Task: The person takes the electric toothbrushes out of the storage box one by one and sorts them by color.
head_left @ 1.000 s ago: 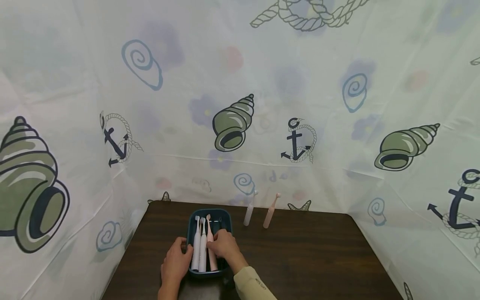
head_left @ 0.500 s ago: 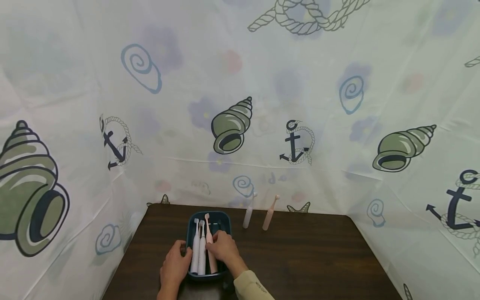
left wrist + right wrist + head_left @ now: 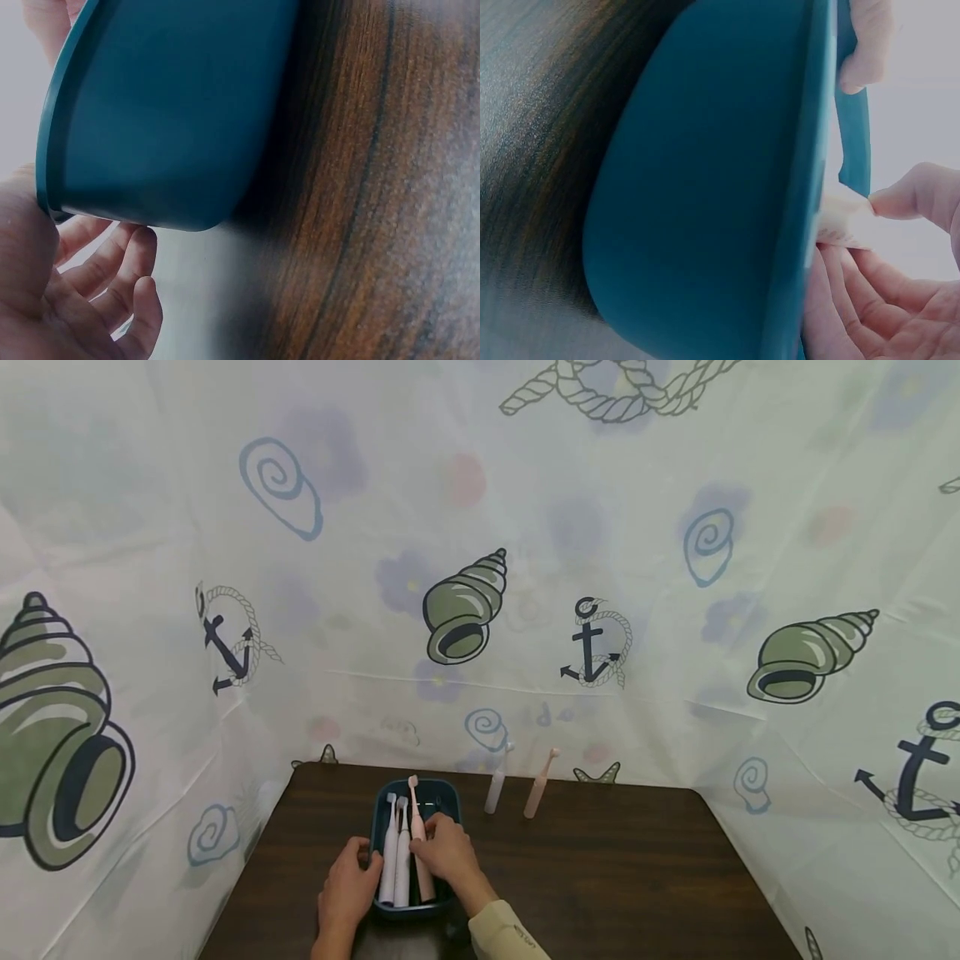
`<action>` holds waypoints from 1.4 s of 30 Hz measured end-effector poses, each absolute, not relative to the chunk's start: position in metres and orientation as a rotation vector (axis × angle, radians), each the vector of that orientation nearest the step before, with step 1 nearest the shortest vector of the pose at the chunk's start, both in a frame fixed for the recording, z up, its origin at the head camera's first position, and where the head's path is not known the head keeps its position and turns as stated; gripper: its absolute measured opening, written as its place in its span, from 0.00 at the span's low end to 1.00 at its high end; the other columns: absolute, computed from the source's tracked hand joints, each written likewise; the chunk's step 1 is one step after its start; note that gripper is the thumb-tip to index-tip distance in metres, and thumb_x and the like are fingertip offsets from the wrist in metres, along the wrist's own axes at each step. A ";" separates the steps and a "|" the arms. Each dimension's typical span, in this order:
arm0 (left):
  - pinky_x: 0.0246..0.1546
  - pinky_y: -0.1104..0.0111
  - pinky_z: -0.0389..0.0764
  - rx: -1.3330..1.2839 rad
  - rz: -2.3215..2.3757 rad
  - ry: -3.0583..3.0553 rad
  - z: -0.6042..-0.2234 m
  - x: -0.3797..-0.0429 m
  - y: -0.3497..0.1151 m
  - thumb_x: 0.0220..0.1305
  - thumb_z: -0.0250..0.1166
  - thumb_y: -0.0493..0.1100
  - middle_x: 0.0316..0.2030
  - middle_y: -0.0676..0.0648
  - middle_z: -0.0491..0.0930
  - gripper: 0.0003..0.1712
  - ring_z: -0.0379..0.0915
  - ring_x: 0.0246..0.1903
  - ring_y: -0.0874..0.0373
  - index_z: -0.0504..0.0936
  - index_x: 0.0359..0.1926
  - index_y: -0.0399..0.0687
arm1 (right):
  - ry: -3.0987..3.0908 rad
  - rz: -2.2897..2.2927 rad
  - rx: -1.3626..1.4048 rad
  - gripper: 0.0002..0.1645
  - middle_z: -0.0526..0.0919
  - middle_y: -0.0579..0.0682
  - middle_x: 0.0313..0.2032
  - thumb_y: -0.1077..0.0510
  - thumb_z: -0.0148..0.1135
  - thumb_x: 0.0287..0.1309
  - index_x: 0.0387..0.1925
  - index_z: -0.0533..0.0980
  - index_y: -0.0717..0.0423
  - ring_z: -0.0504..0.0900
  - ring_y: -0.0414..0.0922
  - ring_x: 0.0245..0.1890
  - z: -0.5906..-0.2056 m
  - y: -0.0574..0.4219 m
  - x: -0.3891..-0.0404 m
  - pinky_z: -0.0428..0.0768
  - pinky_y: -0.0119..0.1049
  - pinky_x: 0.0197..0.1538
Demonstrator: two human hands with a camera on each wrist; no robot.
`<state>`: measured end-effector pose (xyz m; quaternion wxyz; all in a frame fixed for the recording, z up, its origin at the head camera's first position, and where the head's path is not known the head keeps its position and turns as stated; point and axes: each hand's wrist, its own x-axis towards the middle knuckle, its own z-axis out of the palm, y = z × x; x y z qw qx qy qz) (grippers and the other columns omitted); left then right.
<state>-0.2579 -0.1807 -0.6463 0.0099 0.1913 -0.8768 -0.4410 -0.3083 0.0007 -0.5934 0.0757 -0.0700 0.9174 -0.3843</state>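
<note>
One teal box point(image 3: 165, 112), smooth-walled, with a narrow turned rim, cropped by the frame, set on a dark brown wood-grain tabletop point(image 3: 375, 187) with blackish streaks, a glossy sheen and a deep shadow beside the wall. One left hand point(image 3: 67, 296), holding the box at its left side: base of the thumb against the rim, four fingers loosely bent by the outer wall. One patch of skin point(image 3: 49, 26) beyond the rim, to the scene's right, washed out, probably part of the right hand.
</note>
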 end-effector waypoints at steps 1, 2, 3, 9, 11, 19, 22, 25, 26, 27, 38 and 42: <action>0.48 0.37 0.75 0.597 -1.375 -2.737 -0.646 -0.258 -0.181 0.74 0.58 0.54 0.58 0.38 0.85 0.26 0.82 0.54 0.38 0.77 0.66 0.47 | 2.750 -1.155 -0.209 0.20 0.81 0.46 0.33 0.47 0.74 0.62 0.49 0.82 0.54 0.78 0.44 0.29 -0.593 0.001 -0.308 0.79 0.42 0.32; 0.48 0.37 0.75 0.597 -1.374 -2.737 -0.645 -0.258 -0.181 0.74 0.58 0.54 0.58 0.38 0.85 0.26 0.82 0.54 0.37 0.77 0.66 0.47 | 2.752 -1.156 -0.211 0.20 0.81 0.46 0.33 0.47 0.74 0.63 0.49 0.82 0.54 0.78 0.44 0.29 -0.592 0.001 -0.309 0.78 0.41 0.32; 0.48 0.37 0.75 0.599 -1.374 -2.736 -0.645 -0.258 -0.181 0.74 0.58 0.54 0.59 0.38 0.85 0.26 0.82 0.55 0.37 0.77 0.66 0.47 | 2.751 -1.160 -0.212 0.20 0.81 0.46 0.33 0.47 0.74 0.63 0.49 0.82 0.54 0.78 0.44 0.29 -0.592 0.002 -0.309 0.78 0.41 0.32; 0.49 0.37 0.74 0.600 -1.389 -2.731 -0.643 -0.257 -0.180 0.74 0.58 0.53 0.60 0.37 0.84 0.26 0.81 0.57 0.36 0.77 0.66 0.47 | 2.722 -1.218 -0.211 0.21 0.80 0.47 0.33 0.49 0.73 0.63 0.52 0.82 0.55 0.78 0.44 0.29 -0.588 0.005 -0.308 0.78 0.40 0.32; 0.49 0.37 0.74 0.598 -1.390 -2.731 -0.644 -0.256 -0.180 0.74 0.59 0.53 0.59 0.37 0.84 0.26 0.81 0.57 0.35 0.77 0.66 0.46 | 2.713 -1.250 -0.199 0.21 0.80 0.47 0.33 0.49 0.73 0.63 0.52 0.81 0.55 0.78 0.44 0.29 -0.587 0.006 -0.307 0.78 0.40 0.31; 0.47 0.38 0.75 0.582 -1.388 -2.739 -0.646 -0.257 -0.181 0.75 0.58 0.54 0.59 0.39 0.84 0.26 0.81 0.56 0.37 0.77 0.66 0.48 | 2.757 -1.394 -0.188 0.18 0.80 0.45 0.31 0.52 0.74 0.61 0.50 0.82 0.54 0.76 0.43 0.27 -0.583 0.017 -0.310 0.74 0.38 0.30; 0.47 0.39 0.75 0.575 -1.390 -2.738 -0.646 -0.257 -0.181 0.75 0.58 0.54 0.60 0.39 0.84 0.26 0.82 0.55 0.38 0.77 0.66 0.48 | 2.739 -1.471 -0.183 0.18 0.81 0.46 0.32 0.52 0.74 0.61 0.50 0.82 0.54 0.77 0.42 0.28 -0.582 0.021 -0.313 0.75 0.38 0.30; 0.47 0.39 0.75 0.573 -1.401 -2.739 -0.646 -0.257 -0.182 0.75 0.58 0.54 0.60 0.39 0.84 0.26 0.81 0.55 0.38 0.77 0.66 0.48 | 2.706 -1.558 -0.171 0.18 0.82 0.47 0.33 0.53 0.73 0.63 0.52 0.82 0.55 0.78 0.41 0.29 -0.581 0.025 -0.314 0.77 0.37 0.31; 0.47 0.39 0.75 0.573 -1.407 -2.739 -0.645 -0.257 -0.182 0.75 0.58 0.54 0.60 0.39 0.84 0.25 0.81 0.55 0.39 0.77 0.66 0.48 | 2.692 -1.591 -0.165 0.18 0.82 0.47 0.33 0.54 0.73 0.63 0.52 0.82 0.55 0.78 0.41 0.29 -0.581 0.027 -0.315 0.78 0.37 0.31; 0.47 0.39 0.75 0.574 -1.412 -2.741 -0.645 -0.257 -0.182 0.75 0.58 0.54 0.60 0.39 0.84 0.25 0.81 0.55 0.39 0.77 0.66 0.47 | 2.678 -1.624 -0.156 0.19 0.82 0.48 0.34 0.54 0.73 0.64 0.53 0.82 0.56 0.78 0.41 0.29 -0.580 0.028 -0.315 0.78 0.37 0.32; 0.47 0.39 0.74 0.572 -1.419 -2.751 -0.645 -0.260 -0.184 0.75 0.59 0.54 0.59 0.39 0.84 0.26 0.82 0.54 0.39 0.77 0.66 0.46 | 2.647 -1.779 -0.043 0.20 0.83 0.50 0.39 0.54 0.73 0.64 0.55 0.82 0.54 0.80 0.42 0.33 -0.575 0.040 -0.314 0.82 0.38 0.35; 0.44 0.41 0.74 0.583 -1.436 -2.759 -0.645 -0.262 -0.183 0.75 0.59 0.54 0.58 0.39 0.85 0.25 0.82 0.52 0.39 0.78 0.65 0.46 | 2.665 -1.809 -0.006 0.19 0.85 0.50 0.41 0.52 0.72 0.65 0.55 0.82 0.52 0.81 0.43 0.35 -0.573 0.047 -0.314 0.82 0.38 0.37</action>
